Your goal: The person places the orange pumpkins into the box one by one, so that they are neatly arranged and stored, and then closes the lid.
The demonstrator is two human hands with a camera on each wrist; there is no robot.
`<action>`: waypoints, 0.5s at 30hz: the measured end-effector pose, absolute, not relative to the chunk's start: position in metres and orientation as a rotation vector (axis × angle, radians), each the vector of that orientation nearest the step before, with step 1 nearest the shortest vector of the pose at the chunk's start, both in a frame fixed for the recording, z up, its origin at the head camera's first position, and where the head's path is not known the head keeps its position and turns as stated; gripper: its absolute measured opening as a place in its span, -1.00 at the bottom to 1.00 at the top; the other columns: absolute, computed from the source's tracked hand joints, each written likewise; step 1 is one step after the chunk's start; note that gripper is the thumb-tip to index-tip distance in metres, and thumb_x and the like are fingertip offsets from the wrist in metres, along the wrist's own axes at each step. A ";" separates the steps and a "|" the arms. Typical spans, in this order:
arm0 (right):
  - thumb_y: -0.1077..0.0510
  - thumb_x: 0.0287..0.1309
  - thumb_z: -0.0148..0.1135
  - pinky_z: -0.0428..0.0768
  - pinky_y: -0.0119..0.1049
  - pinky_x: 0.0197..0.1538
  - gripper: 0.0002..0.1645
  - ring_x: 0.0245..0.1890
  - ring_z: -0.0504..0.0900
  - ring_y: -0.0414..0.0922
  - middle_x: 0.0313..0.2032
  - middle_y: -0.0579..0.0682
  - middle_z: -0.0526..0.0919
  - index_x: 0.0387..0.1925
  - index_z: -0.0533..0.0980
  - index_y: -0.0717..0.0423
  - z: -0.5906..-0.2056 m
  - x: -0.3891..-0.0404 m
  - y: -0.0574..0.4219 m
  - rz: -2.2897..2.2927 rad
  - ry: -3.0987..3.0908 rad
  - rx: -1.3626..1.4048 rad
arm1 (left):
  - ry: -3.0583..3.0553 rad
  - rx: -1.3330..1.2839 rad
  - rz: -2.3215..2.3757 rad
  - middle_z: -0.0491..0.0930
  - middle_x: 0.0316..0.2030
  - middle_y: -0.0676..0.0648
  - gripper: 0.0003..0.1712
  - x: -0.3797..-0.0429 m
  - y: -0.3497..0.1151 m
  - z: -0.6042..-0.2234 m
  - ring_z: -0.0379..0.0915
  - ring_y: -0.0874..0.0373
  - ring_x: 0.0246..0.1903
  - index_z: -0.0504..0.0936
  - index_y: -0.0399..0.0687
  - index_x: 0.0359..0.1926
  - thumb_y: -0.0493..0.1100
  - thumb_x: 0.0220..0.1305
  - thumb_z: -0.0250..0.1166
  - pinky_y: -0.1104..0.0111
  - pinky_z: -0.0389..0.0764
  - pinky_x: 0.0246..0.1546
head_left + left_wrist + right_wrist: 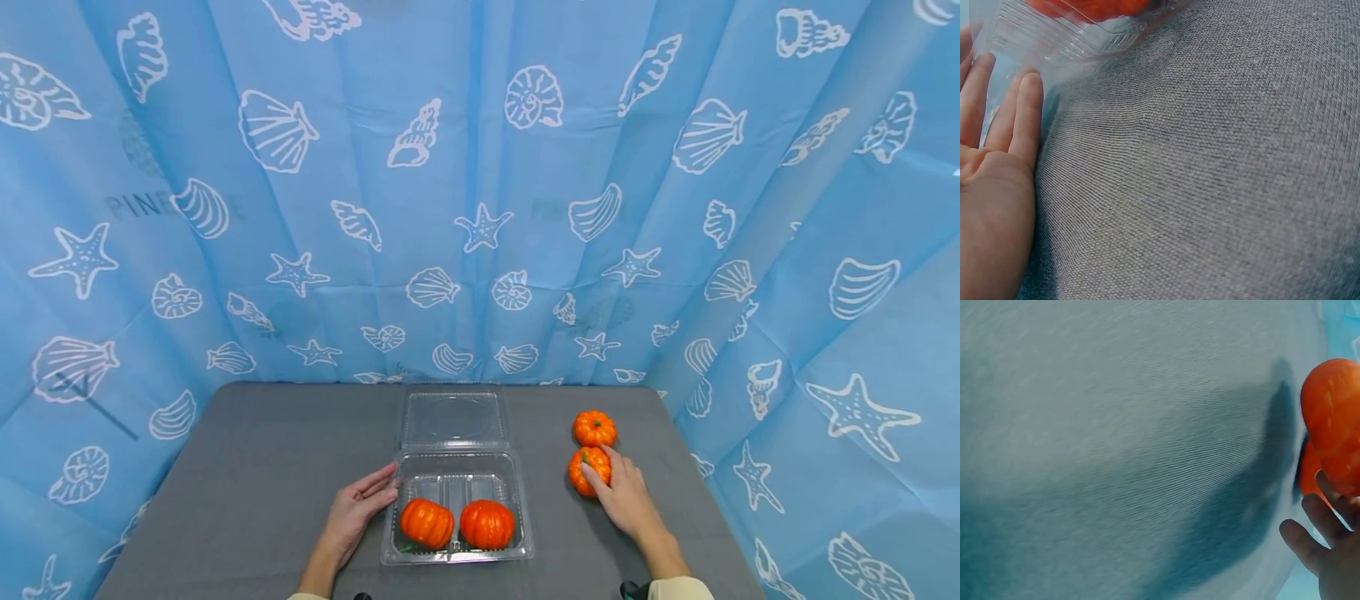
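My left hand is at the left side of a clear plastic clamshell container, its fairly straight fingers touching the wall. Inside the container two small orange toy pumpkins lie side by side: the left pumpkin tipped over, the right pumpkin beside it. Over on the right, my right hand grips another small pumpkin between thumb and fingers. Just behind that one sits a further pumpkin. In the right wrist view the gripped pumpkin partly hides the one behind.
The container's lid lies folded back behind its base, hinged to it. Everything stands on a grey cloth-covered table. A blue curtain with white shell prints hangs behind and along both sides of the table.
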State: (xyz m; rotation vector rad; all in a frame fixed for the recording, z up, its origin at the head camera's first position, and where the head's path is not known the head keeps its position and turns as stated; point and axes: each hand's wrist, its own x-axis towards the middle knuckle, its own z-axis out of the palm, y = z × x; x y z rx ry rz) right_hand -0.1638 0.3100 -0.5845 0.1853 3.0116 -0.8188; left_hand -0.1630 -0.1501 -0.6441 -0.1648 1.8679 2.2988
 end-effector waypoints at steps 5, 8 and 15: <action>-0.40 0.46 -0.07 0.39 0.28 0.30 -0.09 0.22 0.36 0.27 0.25 0.33 0.40 0.50 0.20 0.17 -0.576 -0.165 0.306 -0.879 3.011 0.180 | 1.921 -0.142 2.292 0.53 0.32 -0.25 -0.35 -0.162 -0.150 -0.644 0.64 0.37 0.06 0.49 -0.37 0.34 -0.33 0.23 0.42 0.54 0.65 0.00; -0.37 0.48 -0.07 0.42 0.24 0.26 -0.11 0.18 0.39 0.23 0.22 0.32 0.38 0.51 0.18 0.16 -0.572 -0.166 0.303 -0.925 3.012 0.166 | 1.933 -0.148 2.280 0.56 0.31 -0.22 -0.35 -0.162 -0.149 -0.644 0.63 0.39 0.06 0.49 -0.37 0.34 -0.31 0.24 0.42 0.54 0.65 0.00; -0.34 0.50 -0.07 0.52 0.05 0.09 -0.14 0.03 0.47 0.11 0.17 0.25 0.35 0.55 0.13 0.09 -0.560 -0.172 0.292 -1.004 3.030 0.148 | 1.900 -0.174 2.275 0.53 0.33 -0.22 -0.36 -0.164 -0.151 -0.645 0.64 0.37 0.06 0.52 -0.28 0.34 -0.30 0.24 0.42 0.52 0.65 0.01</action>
